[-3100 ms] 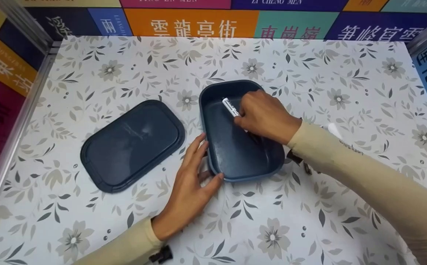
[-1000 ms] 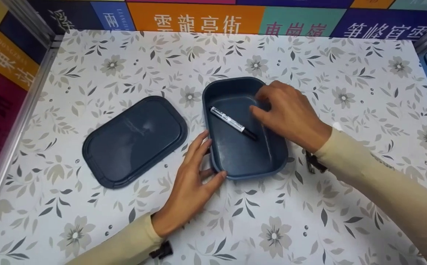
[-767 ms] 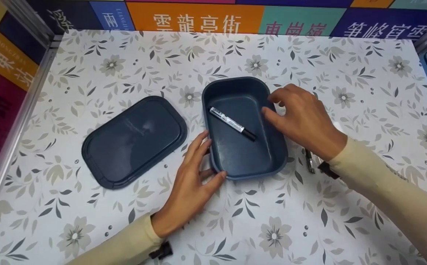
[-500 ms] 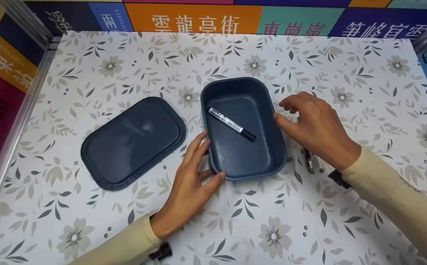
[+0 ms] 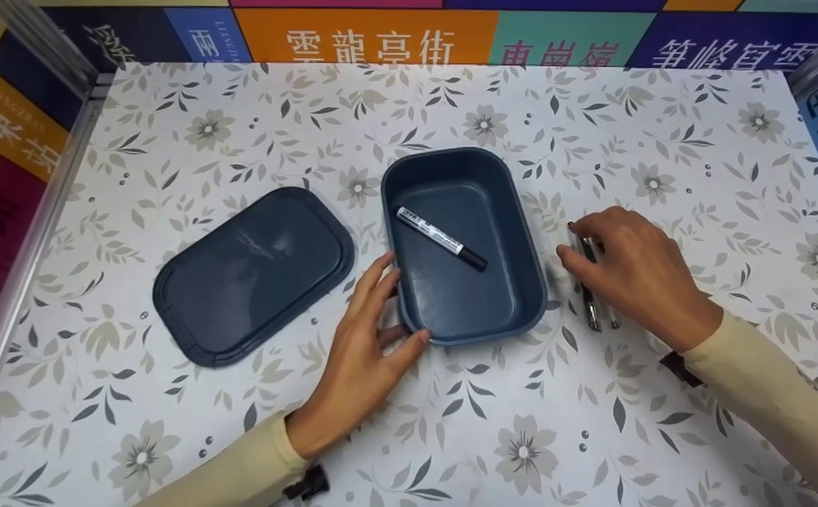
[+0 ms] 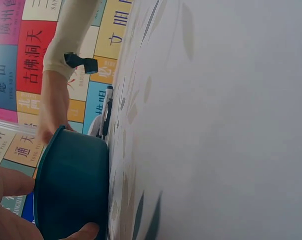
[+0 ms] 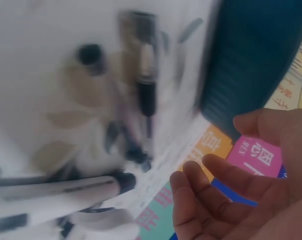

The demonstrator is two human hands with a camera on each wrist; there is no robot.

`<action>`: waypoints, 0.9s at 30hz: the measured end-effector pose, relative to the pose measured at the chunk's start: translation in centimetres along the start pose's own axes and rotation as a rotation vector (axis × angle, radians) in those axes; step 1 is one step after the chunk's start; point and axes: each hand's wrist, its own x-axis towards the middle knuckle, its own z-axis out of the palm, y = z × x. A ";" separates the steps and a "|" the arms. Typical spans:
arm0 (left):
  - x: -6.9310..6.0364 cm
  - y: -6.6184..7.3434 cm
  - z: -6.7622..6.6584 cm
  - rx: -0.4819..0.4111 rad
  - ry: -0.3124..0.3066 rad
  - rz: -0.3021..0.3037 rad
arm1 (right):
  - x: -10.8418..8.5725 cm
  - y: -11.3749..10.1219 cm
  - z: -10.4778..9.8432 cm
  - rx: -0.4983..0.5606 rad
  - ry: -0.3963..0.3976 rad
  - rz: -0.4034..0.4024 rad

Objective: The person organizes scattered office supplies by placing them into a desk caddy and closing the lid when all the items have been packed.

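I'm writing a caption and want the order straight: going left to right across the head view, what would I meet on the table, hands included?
Dark blue lid, left hand, open dark blue box with a marker lying inside, right hand.

Storage container (image 5: pixel 451 310) ahead-right of the left hand (image 5: pixel 356 362), marker (image 5: pixel 442 238) inside; lid (image 5: pixel 253 274) ahead-left; pens (image 5: pixel 590 311) partly beneath the right hand (image 5: pixel 637 271).

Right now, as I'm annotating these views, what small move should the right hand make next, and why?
Perhaps lower the right hand and pinch the pen nearest the box: the hand is empty and close by, and a marker already lies inside.
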 end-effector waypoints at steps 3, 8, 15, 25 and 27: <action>0.0 0.0 0.0 -0.003 0.000 -0.001 | -0.4 0.5 0.3 -0.008 -0.005 0.011; -0.1 0.0 0.0 -0.014 0.000 -0.006 | -1.0 1.1 0.8 -0.034 -0.008 0.011; 0.0 0.0 -0.1 0.012 -0.002 -0.003 | -1.6 1.6 1.4 -0.063 0.008 0.000; -0.1 0.0 0.0 0.002 -0.001 0.011 | -2.1 2.2 1.8 -0.091 0.020 -0.024; -0.1 0.0 0.0 0.000 -0.001 0.011 | -2.2 2.2 1.8 -0.097 0.022 -0.029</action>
